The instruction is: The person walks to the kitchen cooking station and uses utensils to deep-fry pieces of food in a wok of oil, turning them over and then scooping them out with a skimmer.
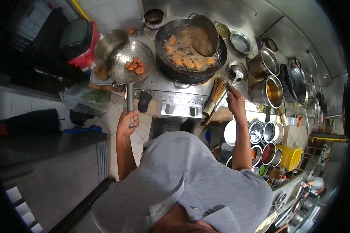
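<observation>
Left hand (127, 122) wrapped firmly round the handle of the perforated ladle (118, 73), forearm angled forward, browned pieces (135, 65) sitting in its bowl just beside the wok (160, 54)! Over on the other side the right arm reaches out, right hand (236, 101) closed on the mesh strainer's (202, 35) handle, its basket over bubbling oil (184, 50) and frying pieces (177, 61).
</observation>
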A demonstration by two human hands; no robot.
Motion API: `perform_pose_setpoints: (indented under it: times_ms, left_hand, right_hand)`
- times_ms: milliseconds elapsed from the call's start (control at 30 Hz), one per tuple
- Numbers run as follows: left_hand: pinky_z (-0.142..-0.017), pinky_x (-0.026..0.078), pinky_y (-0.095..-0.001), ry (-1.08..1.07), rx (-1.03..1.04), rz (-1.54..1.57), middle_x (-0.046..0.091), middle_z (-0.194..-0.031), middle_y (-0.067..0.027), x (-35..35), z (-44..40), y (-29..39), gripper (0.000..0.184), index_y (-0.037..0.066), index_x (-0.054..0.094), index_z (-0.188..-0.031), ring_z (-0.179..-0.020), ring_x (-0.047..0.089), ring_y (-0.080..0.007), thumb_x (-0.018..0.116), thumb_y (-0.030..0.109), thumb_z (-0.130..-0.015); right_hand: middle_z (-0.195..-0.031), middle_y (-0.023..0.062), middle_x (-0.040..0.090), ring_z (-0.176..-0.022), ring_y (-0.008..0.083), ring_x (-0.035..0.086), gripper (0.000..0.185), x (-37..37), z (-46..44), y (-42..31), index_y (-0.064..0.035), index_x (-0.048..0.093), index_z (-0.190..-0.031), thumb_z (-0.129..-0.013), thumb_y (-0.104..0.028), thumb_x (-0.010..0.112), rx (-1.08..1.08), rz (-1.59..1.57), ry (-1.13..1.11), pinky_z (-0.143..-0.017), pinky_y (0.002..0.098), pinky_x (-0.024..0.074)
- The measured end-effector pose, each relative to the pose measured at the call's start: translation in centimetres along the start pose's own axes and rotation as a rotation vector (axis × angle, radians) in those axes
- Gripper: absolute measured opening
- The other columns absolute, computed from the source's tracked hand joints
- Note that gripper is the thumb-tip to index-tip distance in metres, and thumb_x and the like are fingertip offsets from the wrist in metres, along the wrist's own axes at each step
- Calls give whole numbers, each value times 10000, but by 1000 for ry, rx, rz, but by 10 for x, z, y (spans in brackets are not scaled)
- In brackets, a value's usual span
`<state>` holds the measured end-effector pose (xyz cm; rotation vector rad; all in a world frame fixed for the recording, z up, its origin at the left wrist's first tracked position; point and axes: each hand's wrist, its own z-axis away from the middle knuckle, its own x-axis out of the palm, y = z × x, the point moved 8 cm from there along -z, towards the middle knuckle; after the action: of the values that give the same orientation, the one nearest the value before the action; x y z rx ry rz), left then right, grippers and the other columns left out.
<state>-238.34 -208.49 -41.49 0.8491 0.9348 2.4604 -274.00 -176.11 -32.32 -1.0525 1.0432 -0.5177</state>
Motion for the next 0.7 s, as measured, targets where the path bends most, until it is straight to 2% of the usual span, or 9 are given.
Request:
perform_pose_setpoints:
  times_ms: [67, 133, 233, 300, 367, 433, 533, 600, 700]
  left_hand:
    - [-407, 412, -281, -4, 2, -12, 485, -669, -3, -2, 0, -2, 106, 74, 526, -969, -453, 450, -101, 577, 126, -893]
    - [-409, 417, -276, -5, 3, -22, 485, -671, -3, -2, 1, -4, 110, 73, 528, -973, -454, 450, -100, 579, 127, -892]
    - [-409, 421, -276, -11, 9, -1, 487, -678, -2, 1, 3, -6, 110, 73, 528, -971, -456, 450, -98, 579, 127, -890]
    - [-408, 420, -274, -15, 18, -6, 487, -673, 0, 3, 3, -7, 114, 71, 530, -969, -456, 450, -94, 583, 129, -888]
    - [-409, 419, -273, -4, 14, 2, 488, -670, 1, 4, 5, -7, 116, 70, 531, -968, -456, 450, -93, 587, 130, -886]
    - [-410, 417, -272, 7, 7, 9, 488, -667, 1, 4, 7, -6, 118, 69, 532, -967, -456, 450, -92, 590, 130, -884]
    - [-410, 412, -270, -6, 8, 12, 490, -662, 2, 6, 10, -4, 125, 69, 534, -967, -454, 450, -93, 597, 134, -881]
    - [-408, 406, -269, 10, 13, -1, 492, -666, 1, 7, 10, -4, 130, 68, 534, -968, -452, 450, -95, 600, 136, -880]
    - [-418, 384, -289, -6, 0, -18, 491, -675, 1, 6, 8, -5, 123, 110, 470, -940, -449, 445, -102, 585, 132, -903]
  right_hand:
    - [-656, -5, 526, -564, 89, 457, 303, 7, -4, 4, 41, 621, -1195, -938, -97, 538, 82, -61, -45, -521, 251, 383]
    - [-614, -51, 449, -447, 40, 369, 250, 23, -14, 23, -28, 619, -1195, -979, -125, 537, 121, -115, -130, -386, 226, 271]
    - [-616, -50, 454, -439, 35, 356, 238, 40, -15, 25, -40, 623, -1182, -978, -123, 531, 207, -226, -170, -382, 227, 257]
    - [-619, -47, 460, -428, 37, 343, 270, 47, -19, 30, -60, 602, -1229, -978, -121, 525, 243, -306, -205, -374, 223, 248]
    - [-625, -41, 466, -420, 41, 337, 322, 62, -17, 32, -85, 564, -1297, -980, -122, 520, 362, -534, -276, -364, 213, 245]
    - [-641, -36, 459, -420, 37, 331, 341, 67, -12, 27, -84, 523, -1323, -984, -120, 512, 404, -552, -299, -355, 201, 242]
    - [-661, -33, 452, -422, 27, 321, 259, 65, -7, 18, -76, 526, -1245, -991, -125, 505, 404, -605, -300, -352, 187, 237]
    - [-677, -20, 475, -472, 32, 380, 43, 64, 0, 11, -60, 529, -1004, -978, -80, 501, 449, -696, -362, -388, 178, 256]
    - [-676, -16, 482, -440, 29, 353, 92, 62, 0, 19, -63, 528, -1068, -990, -91, 488, 437, -722, -395, -367, 188, 247]
